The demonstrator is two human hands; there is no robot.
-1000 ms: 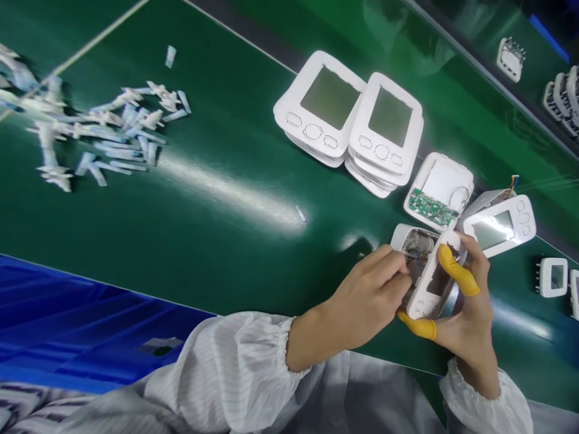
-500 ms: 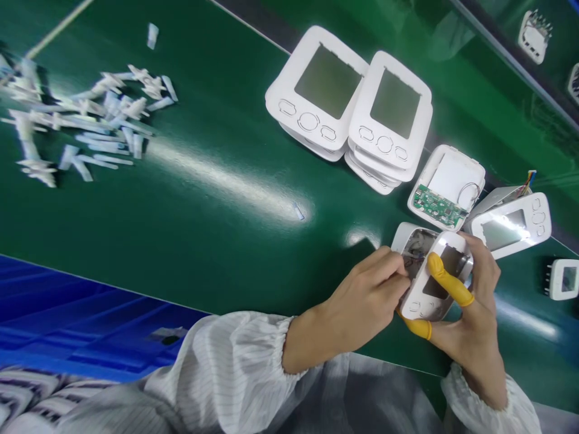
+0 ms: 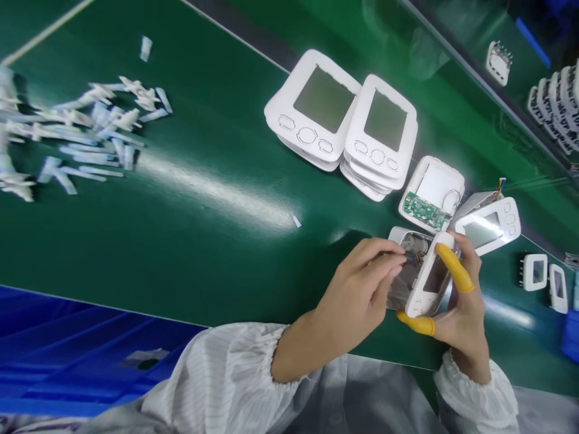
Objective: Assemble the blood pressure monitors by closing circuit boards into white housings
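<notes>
Left hand (image 3: 353, 298): fingertips (image 3: 391, 256) curled over the open rear case (image 3: 409, 242), at a small bunch of coloured wires (image 3: 415, 256). Cannot tell whether they pinch a wire. Right hand (image 3: 465, 316): closed around the white front panel (image 3: 425, 283), 2 digits in yellow finger cots (image 3: 455, 268) braced across it.

Panel and case touch along one side, near the belt's near edge, right of centre. Panel not seated; unit stands open, wiring exposed.

Just far of the hands, a second open housing (image 3: 432, 181) with a green circuit board (image 3: 425, 211) lying in it, also unclosed. Just right, a front-panel unit (image 3: 488, 226), LCD up, a wire bundle (image 3: 500, 188) at its far end.

Farther right, 2 small white modules (image 3: 534, 271). Far side, 2 stacks of white front panels (image 3: 312, 108).

Well left on the green conveyor belt (image 3: 203, 265), a loose pile of white plastic strips (image 3: 99, 120). Striped smock sleeves (image 3: 226, 361) enter at the near edge.
</notes>
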